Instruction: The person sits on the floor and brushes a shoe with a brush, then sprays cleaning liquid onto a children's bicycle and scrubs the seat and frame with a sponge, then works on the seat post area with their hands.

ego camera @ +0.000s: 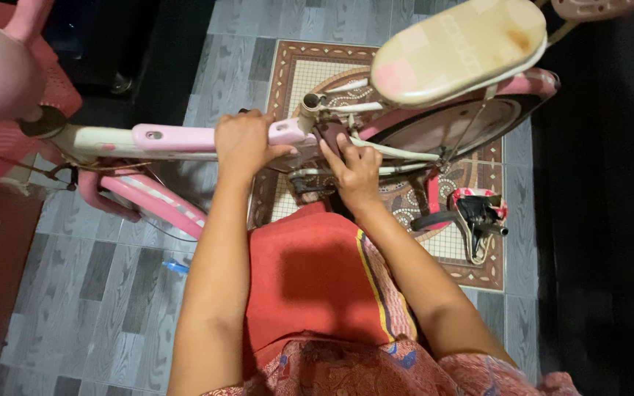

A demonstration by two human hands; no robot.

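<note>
Gripping pink top tube (177,137) with left hand (243,139), right hand (354,172) fingers pressing flat, open, below cream saddle (460,48); patterned mat (295,70) lying beneath.

A: Free room?
B: Bare grey floor (97,293) at lower left of the frame, nothing there but a small blue bit (175,266).

A: What blocks?
B: Pink frame tube (177,138) runs across the middle, saddle (458,50) overhangs upper right, rear wheel (449,128) just under it. Pedal (478,216) sticks out right of centre. Pink chair (9,81) fills upper left.

A: Gaps?
B: Narrow, between tube and the lower pink bar (152,196).
</note>
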